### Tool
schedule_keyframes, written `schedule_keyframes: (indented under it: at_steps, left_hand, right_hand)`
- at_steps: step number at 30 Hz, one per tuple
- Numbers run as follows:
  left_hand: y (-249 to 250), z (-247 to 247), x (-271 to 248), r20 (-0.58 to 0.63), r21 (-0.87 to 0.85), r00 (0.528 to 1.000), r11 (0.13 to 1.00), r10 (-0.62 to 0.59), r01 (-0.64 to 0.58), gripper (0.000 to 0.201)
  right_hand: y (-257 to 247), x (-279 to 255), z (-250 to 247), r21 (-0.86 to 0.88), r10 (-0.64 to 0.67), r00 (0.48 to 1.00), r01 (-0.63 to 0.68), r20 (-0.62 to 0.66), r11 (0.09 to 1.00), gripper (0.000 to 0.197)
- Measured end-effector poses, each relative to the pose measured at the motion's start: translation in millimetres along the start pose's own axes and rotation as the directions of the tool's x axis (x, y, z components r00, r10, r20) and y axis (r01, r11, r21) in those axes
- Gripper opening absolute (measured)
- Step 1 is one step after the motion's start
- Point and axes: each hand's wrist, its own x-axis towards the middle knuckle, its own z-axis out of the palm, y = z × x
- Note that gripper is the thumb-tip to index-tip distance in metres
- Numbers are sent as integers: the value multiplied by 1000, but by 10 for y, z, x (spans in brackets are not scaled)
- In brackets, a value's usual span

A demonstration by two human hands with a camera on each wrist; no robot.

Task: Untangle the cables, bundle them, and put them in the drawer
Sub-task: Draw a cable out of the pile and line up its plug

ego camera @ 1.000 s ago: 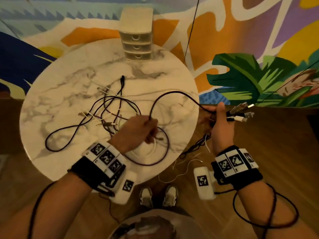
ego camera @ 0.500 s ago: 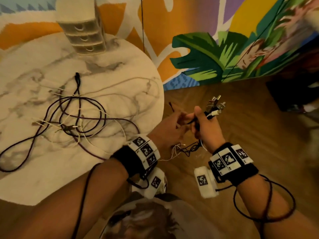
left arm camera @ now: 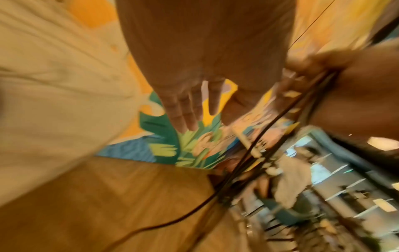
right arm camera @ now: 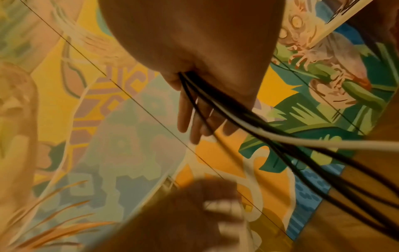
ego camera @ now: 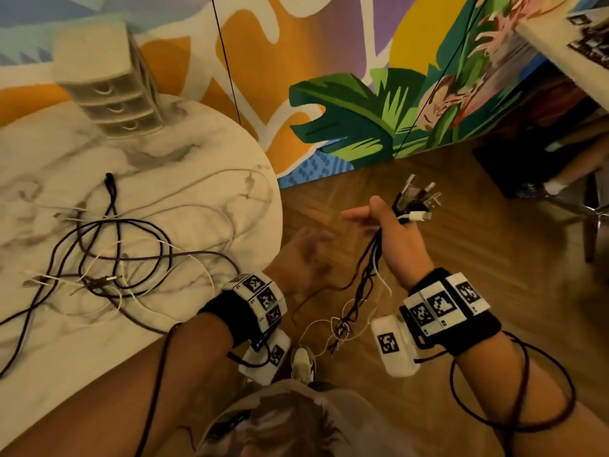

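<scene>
1. Our biggest worry is the knot. We have the right hand (ego camera: 393, 235) off the table edge, over the wooden floor (ego camera: 445, 291). It grasps a sheaf of cables (ego camera: 369, 278) between thumb and palm, fingers stretched out rather than wrapped, with the plug ends (ego camera: 418, 201) sticking up past the thumb. Below the hand the strands hang twisted and end in a snarl. If we pull hard, we judge that snarl will tighten instead of opening.

2. The rest of the cables (ego camera: 108, 258) lie in loose dark and white loops on the marble table (ego camera: 82, 351). At least one dark strand seems to run from the table edge toward our hands, though the blur keeps us from being sure. If it is joined, lifting the held sheaf could drag the heap off the rim and onto the floor.

3. The grasp itself looks light. The right wrist view shows the strands leaving the palm with the fingers (right arm camera: 190, 119) straight, so a tug could slip the plugs through and cost us the ends we have sorted.

4. Our left hand (ego camera: 306, 258) is released and holds nothing; its fingers (left arm camera: 183, 110) are spread, and it is blurred in the head view. Reaching in fast, it might catch the wrong strand and add a crossing.

5. The drawer unit (ego camera: 112, 94) stands at the far side of the table, all drawers closed. Nothing is bundled yet, so stuffing loose cable in there would leave it tangled.
</scene>
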Motion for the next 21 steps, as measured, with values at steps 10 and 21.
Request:
schedule_keyframes:
  at_steps: [10,21]
  left_hand:
    - [1072,-76,67,78,-627,997,778,6,45,21]
    - [1457,-605,231,-90,312,898,869,430,-385,43]
  right_hand:
    - [-341,58,-2,132,-146,954,114,263,985,38]
    - [621,181,299,-234,116,962,-57,246,971,45]
